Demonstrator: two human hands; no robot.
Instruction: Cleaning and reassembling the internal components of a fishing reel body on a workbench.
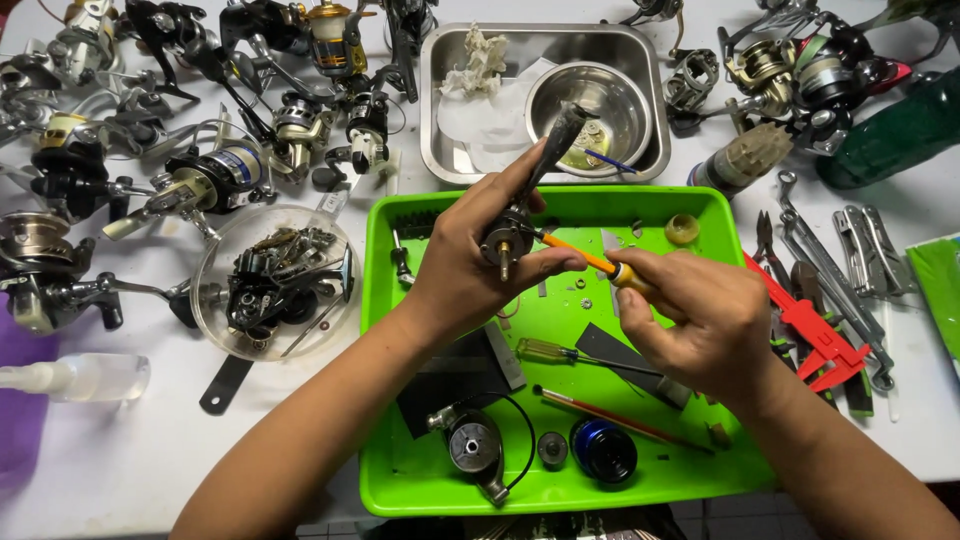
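Observation:
My left hand (pixel 462 262) grips a dark fishing reel body (pixel 512 232) above the green tray (pixel 395 470); its foot (pixel 556 140) points up and away. My right hand (pixel 700 320) holds a small screwdriver with an orange and yellow handle (pixel 600 266), its tip touching the reel body just right of my left thumb. Below the hands, in the tray, lie a yellow-handled screwdriver (pixel 548 351), a thin red brush (pixel 610 417), a blue spool (pixel 603 450), a grey rotor with a wire bail (pixel 472 446) and small screws.
A steel pan (pixel 440 150) at the back holds a steel bowl (pixel 590 105) and crumpled paper. Several spinning reels (pixel 205 180) crowd the left and back. A clear dish of parts (pixel 272 282) stands left of the tray. Pliers, wrenches and a red caliper (pixel 815 335) lie right.

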